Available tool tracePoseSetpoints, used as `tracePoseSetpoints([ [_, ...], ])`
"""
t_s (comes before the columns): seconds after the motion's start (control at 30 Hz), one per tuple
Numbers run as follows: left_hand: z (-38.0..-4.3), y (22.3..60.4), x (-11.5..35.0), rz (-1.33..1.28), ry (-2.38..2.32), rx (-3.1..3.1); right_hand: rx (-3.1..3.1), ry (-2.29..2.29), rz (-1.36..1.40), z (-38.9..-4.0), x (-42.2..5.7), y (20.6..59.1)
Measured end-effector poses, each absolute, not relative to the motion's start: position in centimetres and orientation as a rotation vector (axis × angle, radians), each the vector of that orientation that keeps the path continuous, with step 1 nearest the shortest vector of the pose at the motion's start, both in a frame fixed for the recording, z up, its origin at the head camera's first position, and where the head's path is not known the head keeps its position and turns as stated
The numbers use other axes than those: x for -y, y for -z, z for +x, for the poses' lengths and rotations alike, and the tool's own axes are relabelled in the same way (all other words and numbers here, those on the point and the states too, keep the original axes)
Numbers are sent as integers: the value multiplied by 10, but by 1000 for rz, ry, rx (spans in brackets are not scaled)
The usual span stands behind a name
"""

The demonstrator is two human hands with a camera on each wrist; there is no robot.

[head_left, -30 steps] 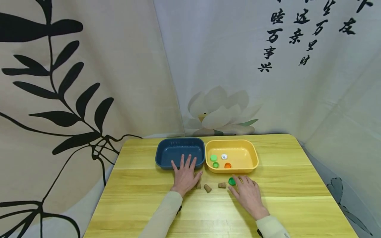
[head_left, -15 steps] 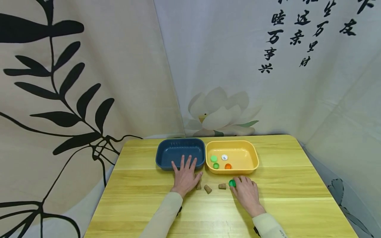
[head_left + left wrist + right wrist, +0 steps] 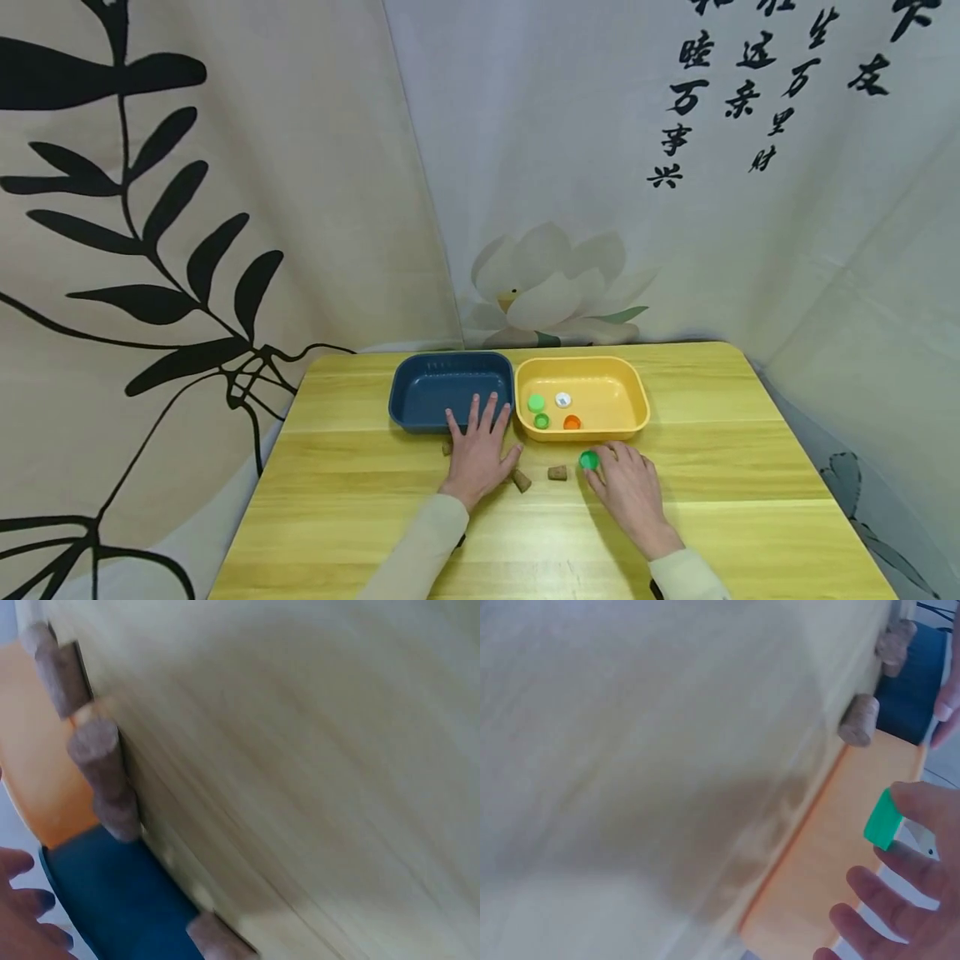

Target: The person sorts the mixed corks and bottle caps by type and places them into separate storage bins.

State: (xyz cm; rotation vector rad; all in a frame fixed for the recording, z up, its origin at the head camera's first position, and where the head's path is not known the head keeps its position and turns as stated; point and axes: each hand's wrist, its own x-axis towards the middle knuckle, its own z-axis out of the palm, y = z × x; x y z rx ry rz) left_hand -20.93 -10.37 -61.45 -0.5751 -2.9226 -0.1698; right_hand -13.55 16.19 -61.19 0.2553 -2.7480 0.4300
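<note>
Four caps [image 3: 536, 403] lie inside the yellow tray [image 3: 607, 392], whose raised walls probably keep them from rolling off; a fifth, the green cap [image 3: 588, 460], is just short of that tray's front rim, pinched at its edge between thumb and finger of the right hand [image 3: 632, 492], likely for a light, precise hold; the left hand [image 3: 480, 460] has its fingers spread apart over the front rim of the blue tray [image 3: 442, 387], gripping nothing visible; corks [image 3: 557, 472] lie near it, leaving it narrower room, whereas the table [image 3: 750, 500] stretches wide from the right hand to its right edge.
</note>
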Motion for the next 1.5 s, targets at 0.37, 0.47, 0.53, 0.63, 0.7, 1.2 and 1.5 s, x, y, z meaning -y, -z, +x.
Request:
tracePoseSetpoints([
  [0.37, -200, 619, 94, -703, 113, 2866, 2588, -483, 281, -145, -174, 593],
  [0.47, -199, 620, 93, -701, 102, 2879, 2572, -500, 259, -151, -177, 589],
  [0.53, -199, 619, 94, -695, 98, 2892, 2564, -515, 245, -156, -178, 587],
  [0.63, -200, 618, 94, -694, 103, 2917, 2550, -525, 239, -163, -179, 584],
  [0.7, -200, 617, 95, -698, 111, 2924, 2538, -530, 238, -169, -179, 583],
  [1.2, -200, 614, 95, -716, 152, 2927, 2595, -546, 176, -211, -184, 577],
  [1.5, -199, 619, 95, -708, 161, 2894, 2733, -566, 111, -221, -188, 582],
])
